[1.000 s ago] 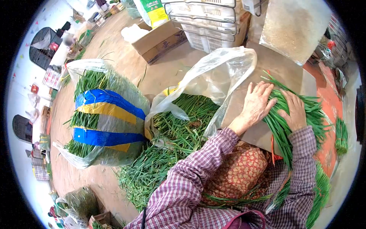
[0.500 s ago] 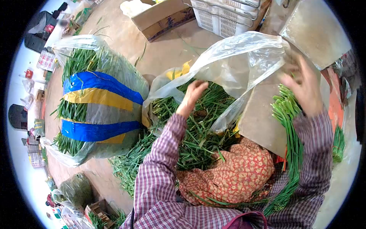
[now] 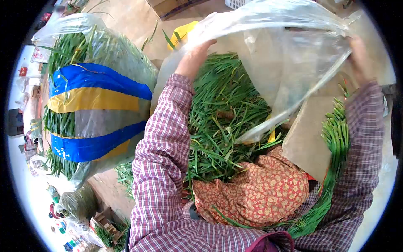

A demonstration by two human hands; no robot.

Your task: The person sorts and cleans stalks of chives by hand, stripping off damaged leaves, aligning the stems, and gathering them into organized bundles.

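A clear plastic bag (image 3: 289,54) is spread wide over a heap of loose green stalks (image 3: 226,101). My left hand (image 3: 195,56) is at its left edge, fingers partly behind the plastic, so its grip is unclear. At the bag's upper right corner, my right hand (image 3: 359,59) is closed on the rim, slightly blurred. A bunch of green stalks (image 3: 336,138) lies along my right forearm, on the edge of a brown board (image 3: 306,134) and down to my lap. Red floral cloth (image 3: 260,189) covers my lap.
On the left stands a full bag of greens (image 3: 100,101) with blue and yellow bands. A cardboard box (image 3: 172,6) and white crate (image 3: 235,3) are at the top. Lower left are another filled bag (image 3: 77,201) and a small wooden crate (image 3: 105,222).
My hands have left the bunch on the board; my left hand moved over to the bag's left side, my right hand to its rim. The bag's mouth is raised and spread wider.
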